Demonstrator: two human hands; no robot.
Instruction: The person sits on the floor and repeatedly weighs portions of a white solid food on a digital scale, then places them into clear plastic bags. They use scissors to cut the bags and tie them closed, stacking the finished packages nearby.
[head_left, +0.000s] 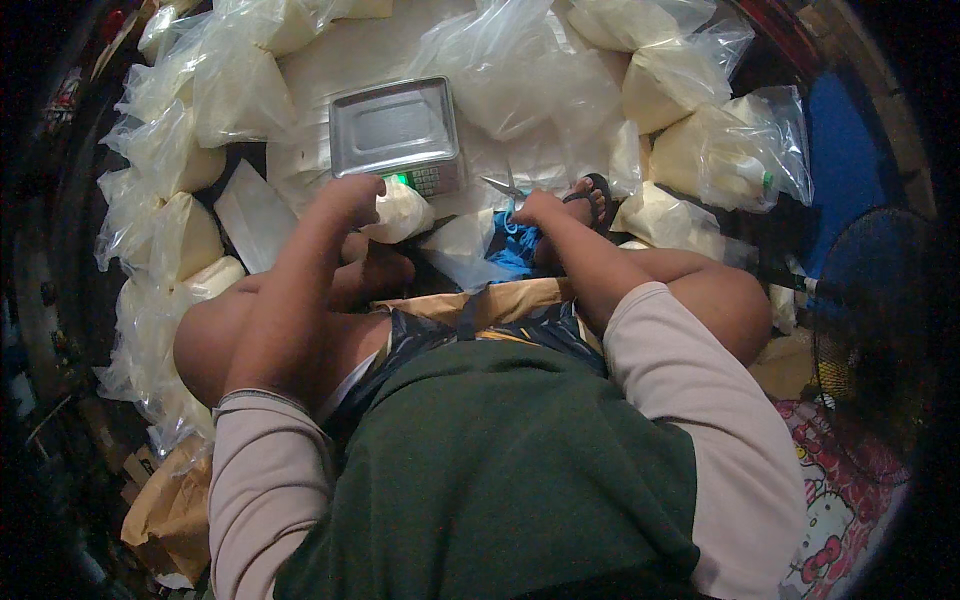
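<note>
My left hand (355, 199) grips a small clear plastic bag (405, 211) with cream-coloured contents, just in front of a digital weighing scale (394, 127). The scale has a steel pan with nothing on it, a lit green display and a keypad. My right hand (535, 207) holds a pair of scissors (505, 187) with the blades apart, pointing away to the left. Under that hand lies a bundle of blue plastic string (514, 246). A thin blue loop beside the fingers may be string or the scissors' handle; I cannot tell.
Filled plastic bags (180, 161) line the left side, and more bags (671, 90) stand at the right. A large pile of clear plastic (525, 75) lies beyond the scissors. At far right are a fan (870, 345) and a blue panel (847, 157). Brown paper (169, 510) sits lower left.
</note>
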